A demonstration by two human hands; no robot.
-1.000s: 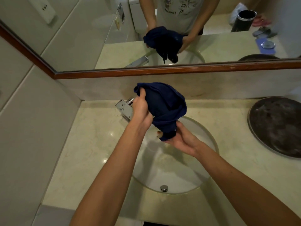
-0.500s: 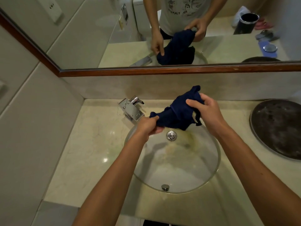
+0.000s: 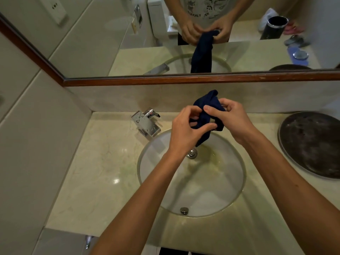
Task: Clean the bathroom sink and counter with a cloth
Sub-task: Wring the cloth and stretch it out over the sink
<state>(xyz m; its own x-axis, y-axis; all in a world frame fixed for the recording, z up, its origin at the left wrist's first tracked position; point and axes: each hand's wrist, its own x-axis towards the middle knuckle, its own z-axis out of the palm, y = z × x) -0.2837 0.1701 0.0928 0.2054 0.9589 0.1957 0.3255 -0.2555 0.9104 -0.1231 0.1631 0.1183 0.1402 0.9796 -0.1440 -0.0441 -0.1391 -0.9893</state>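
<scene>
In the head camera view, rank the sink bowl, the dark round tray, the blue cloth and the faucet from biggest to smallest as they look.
1. Sink bowl
2. Dark round tray, though the frame edge cuts it off
3. Blue cloth, bunched, partly hidden by both hands and nearer the camera
4. Faucet, close to the cloth in apparent size

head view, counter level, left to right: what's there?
Chrome square faucet → left hand → dark blue cloth held by both hands above the round white sink → right hand → round dark metal tray.
</scene>
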